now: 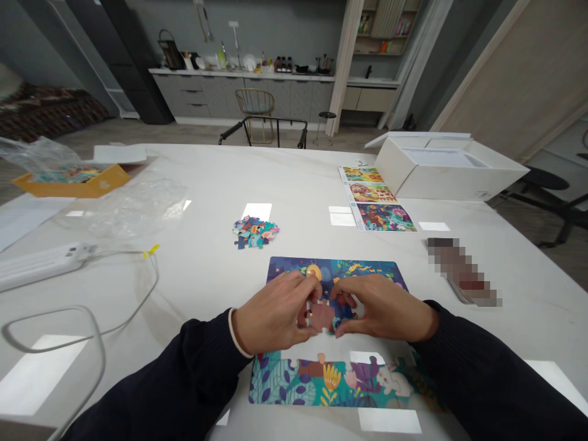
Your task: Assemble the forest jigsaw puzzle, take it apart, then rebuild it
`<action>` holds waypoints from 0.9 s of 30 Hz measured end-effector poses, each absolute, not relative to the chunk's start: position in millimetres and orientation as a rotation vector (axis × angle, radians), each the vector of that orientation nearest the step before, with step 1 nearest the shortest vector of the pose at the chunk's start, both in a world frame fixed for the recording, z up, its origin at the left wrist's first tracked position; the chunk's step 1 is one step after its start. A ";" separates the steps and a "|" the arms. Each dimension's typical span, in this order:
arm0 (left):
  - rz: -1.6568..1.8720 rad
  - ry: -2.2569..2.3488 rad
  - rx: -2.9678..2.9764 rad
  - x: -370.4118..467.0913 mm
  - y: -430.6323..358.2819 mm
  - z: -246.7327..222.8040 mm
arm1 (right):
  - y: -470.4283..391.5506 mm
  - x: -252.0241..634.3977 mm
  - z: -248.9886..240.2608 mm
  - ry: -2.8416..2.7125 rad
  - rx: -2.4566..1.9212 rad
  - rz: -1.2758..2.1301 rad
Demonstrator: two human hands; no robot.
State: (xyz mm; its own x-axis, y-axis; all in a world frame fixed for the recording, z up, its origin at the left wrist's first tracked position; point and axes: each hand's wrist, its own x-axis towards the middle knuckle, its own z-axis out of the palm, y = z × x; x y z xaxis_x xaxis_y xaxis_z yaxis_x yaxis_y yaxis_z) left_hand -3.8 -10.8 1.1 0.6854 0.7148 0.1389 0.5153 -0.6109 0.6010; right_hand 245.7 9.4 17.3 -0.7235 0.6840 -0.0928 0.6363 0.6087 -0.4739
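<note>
Room right of puzzle-pile (cable left)

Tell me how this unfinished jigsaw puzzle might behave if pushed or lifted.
The jigsaw puzzle would probably slide easily, lying flat on a glossy tabletop. Its lower strip might shift separately, since much of it lies apart from the upper section. Lifted, its interlocked build could sag or split.

The single view looks out from the person's head, facing forward and down over a white table. The left hand and right hand lie close to the lens, below the middle of the frame, with a puzzle under them seen from above at a slant. The wide view reaches past the table's far edge to grey cabinets well away near the top, where upright lines lean outward at the sides.
</note>
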 end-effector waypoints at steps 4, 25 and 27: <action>0.523 0.967 2.392 -4.5 -10.7 4.0 | 9.6 246.8 16.4 -2.722 -1.091 0.724; 0.818 0.968 1.847 -2.2 -11.2 5.0 | 5.1 248.1 22.3 -2.576 -1.107 0.539; 0.837 0.980 1.570 1.0 -11.5 3.3 | 3.6 247.6 23.3 -2.543 -1.111 0.517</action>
